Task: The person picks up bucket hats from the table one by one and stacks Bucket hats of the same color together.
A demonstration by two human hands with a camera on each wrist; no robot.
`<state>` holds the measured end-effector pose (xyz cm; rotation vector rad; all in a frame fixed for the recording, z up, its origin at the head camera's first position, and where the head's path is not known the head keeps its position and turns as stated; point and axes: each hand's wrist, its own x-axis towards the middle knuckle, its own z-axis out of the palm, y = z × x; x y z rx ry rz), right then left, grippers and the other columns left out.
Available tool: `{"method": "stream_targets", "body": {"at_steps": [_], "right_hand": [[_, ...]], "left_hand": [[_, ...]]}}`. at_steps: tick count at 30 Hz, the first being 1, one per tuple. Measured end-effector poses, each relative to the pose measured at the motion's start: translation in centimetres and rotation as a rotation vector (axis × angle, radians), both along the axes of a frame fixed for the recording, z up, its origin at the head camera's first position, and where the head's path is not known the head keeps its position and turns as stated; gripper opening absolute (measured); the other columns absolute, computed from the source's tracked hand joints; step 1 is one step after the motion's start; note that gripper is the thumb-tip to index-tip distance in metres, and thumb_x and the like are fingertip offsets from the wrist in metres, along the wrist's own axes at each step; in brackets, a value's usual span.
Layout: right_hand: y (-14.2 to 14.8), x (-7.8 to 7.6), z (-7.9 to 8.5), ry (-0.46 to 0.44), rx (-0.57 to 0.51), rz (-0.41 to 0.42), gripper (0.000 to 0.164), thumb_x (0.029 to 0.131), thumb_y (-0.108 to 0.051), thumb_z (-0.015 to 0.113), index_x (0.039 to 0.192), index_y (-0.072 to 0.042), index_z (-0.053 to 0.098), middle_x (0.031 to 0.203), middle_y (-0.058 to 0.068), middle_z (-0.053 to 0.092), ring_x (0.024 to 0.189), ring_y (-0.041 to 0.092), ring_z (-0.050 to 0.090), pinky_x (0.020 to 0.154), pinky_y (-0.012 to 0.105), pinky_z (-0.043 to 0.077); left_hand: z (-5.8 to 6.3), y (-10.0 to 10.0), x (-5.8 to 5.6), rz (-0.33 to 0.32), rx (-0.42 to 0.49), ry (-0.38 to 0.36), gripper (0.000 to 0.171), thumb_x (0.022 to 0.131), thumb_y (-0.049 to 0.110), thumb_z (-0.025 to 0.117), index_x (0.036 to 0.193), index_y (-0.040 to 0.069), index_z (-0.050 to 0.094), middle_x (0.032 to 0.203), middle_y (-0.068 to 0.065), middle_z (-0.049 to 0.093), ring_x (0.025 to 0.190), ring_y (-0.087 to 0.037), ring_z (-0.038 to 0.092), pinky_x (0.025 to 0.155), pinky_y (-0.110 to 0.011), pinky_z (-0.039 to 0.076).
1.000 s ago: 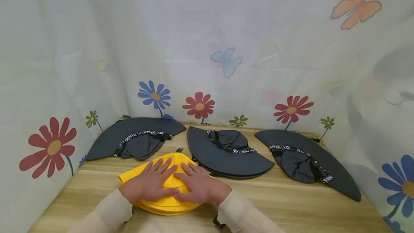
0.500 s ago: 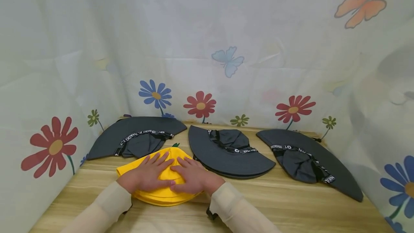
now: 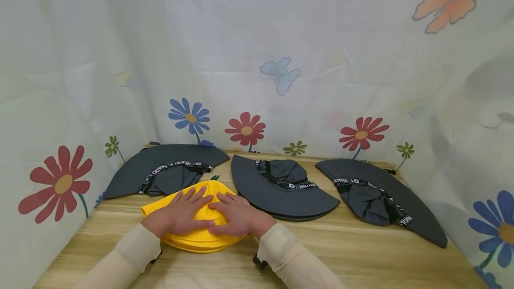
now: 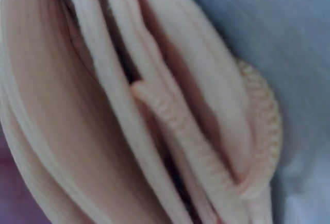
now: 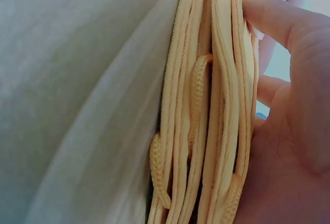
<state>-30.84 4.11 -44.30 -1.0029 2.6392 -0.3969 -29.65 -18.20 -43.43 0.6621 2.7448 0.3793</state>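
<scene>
A folded yellow hat [image 3: 202,246] with a small green leaf [image 3: 214,177] at its top lies on the wooden table, left of centre. My left hand [image 3: 178,215] rests palm down on its left side, fingers spread. The right hand [image 3: 241,217] lies flat on the other side, and the two thumbs meet in the middle. Up close in the left wrist view, stacked yellow fabric edges [image 4: 118,110] show with a looped cord [image 4: 265,126]. In the right wrist view several layered edges [image 5: 221,105] run beside the right hand's thumb [image 5: 273,20].
Dark grey folded hats with lettered bands lie along the back: one at the left [image 3: 160,159], one in the middle [image 3: 277,195], one at the right [image 3: 417,204]. The left and middle ones sit right behind the yellow hat. A flower-printed curtain [image 3: 225,26] encloses the table [image 3: 361,258].
Both hands and the yellow hat under them have slid a little away from me and to the left, closer to the grey hats. The grey hats have stayed in place.
</scene>
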Motion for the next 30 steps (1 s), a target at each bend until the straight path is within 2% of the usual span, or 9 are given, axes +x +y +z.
{"method": "stream_targets", "body": {"at_steps": [5, 8, 11, 15, 18, 23, 26, 30], "right_hand": [[0.5, -0.2, 0.3, 0.064, -0.072, 0.010, 0.065, 0.097, -0.056, 0.058, 0.152, -0.023, 0.050, 0.165, 0.001, 0.038, 0.155, 0.025, 0.030, 0.125, 0.052, 0.029], [1.6, -0.3, 0.6, 0.061, -0.157, -0.018, 0.057, 0.098, -0.048, 0.063, 0.148, -0.022, 0.054, 0.161, 0.001, 0.044, 0.151, 0.023, 0.037, 0.123, 0.048, 0.035], [3.7, -0.6, 1.2, 0.056, -0.270, -0.072, 0.048, 0.098, -0.042, 0.066, 0.141, -0.021, 0.060, 0.156, 0.001, 0.049, 0.144, 0.024, 0.045, 0.119, 0.047, 0.040], [7.7, -1.7, 2.1, 0.128, -0.381, -0.143, 0.038, 0.098, -0.032, 0.070, 0.132, -0.015, 0.066, 0.142, 0.006, 0.058, 0.132, 0.029, 0.055, 0.112, 0.050, 0.047], [11.1, -2.6, 2.6, 0.185, -0.379, -0.235, 0.036, 0.097, -0.026, 0.072, 0.130, -0.011, 0.067, 0.133, 0.008, 0.062, 0.125, 0.034, 0.059, 0.106, 0.053, 0.049], [16.0, -4.1, 3.2, 0.186, -0.291, -0.420, 0.043, 0.095, -0.023, 0.074, 0.133, -0.006, 0.064, 0.136, 0.015, 0.062, 0.127, 0.040, 0.057, 0.105, 0.057, 0.048], [18.2, -4.7, 3.2, 0.140, -0.245, -0.510, 0.053, 0.093, -0.024, 0.077, 0.138, -0.003, 0.059, 0.142, 0.019, 0.059, 0.134, 0.042, 0.053, 0.108, 0.059, 0.045], [20.2, -5.0, 2.8, 0.051, -0.159, -0.583, 0.074, 0.087, -0.032, 0.083, 0.147, -0.002, 0.050, 0.150, 0.023, 0.051, 0.138, 0.045, 0.048, 0.108, 0.061, 0.044]], "left_hand": [[0.5, -0.4, -0.6, -0.015, 0.063, -0.002, 0.084, 0.094, 0.068, 0.056, 0.158, 0.015, 0.039, 0.170, -0.017, 0.021, 0.155, -0.048, 0.018, 0.121, -0.073, 0.010], [1.0, -0.4, -0.8, -0.004, 0.119, 0.002, 0.081, 0.093, 0.061, 0.063, 0.157, 0.016, 0.041, 0.167, -0.020, 0.027, 0.153, -0.047, 0.024, 0.121, -0.071, 0.018], [1.6, -0.3, -0.6, 0.015, 0.170, 0.046, 0.075, 0.093, 0.054, 0.068, 0.154, 0.016, 0.045, 0.164, -0.020, 0.032, 0.151, -0.044, 0.029, 0.120, -0.068, 0.026], [2.5, 0.4, 0.4, -0.002, 0.228, 0.147, 0.063, 0.095, 0.043, 0.071, 0.148, 0.015, 0.052, 0.159, -0.018, 0.039, 0.146, -0.043, 0.035, 0.117, -0.065, 0.034], [3.2, 1.3, 1.4, -0.043, 0.261, 0.187, 0.057, 0.096, 0.039, 0.071, 0.144, 0.014, 0.055, 0.155, -0.016, 0.044, 0.142, -0.040, 0.039, 0.116, -0.063, 0.038], [3.6, 2.5, 2.8, -0.108, 0.266, 0.147, 0.054, 0.098, 0.044, 0.067, 0.143, 0.018, 0.056, 0.150, -0.008, 0.048, 0.141, -0.032, 0.041, 0.115, -0.058, 0.041], [3.8, 3.1, 3.4, -0.137, 0.264, 0.118, 0.052, 0.098, 0.045, 0.066, 0.142, 0.019, 0.057, 0.148, -0.004, 0.051, 0.139, -0.028, 0.042, 0.115, -0.055, 0.042], [4.0, 3.8, 3.9, -0.154, 0.257, 0.099, 0.049, 0.099, 0.045, 0.066, 0.141, 0.020, 0.058, 0.144, 0.001, 0.054, 0.136, -0.024, 0.044, 0.114, -0.051, 0.045]]}}
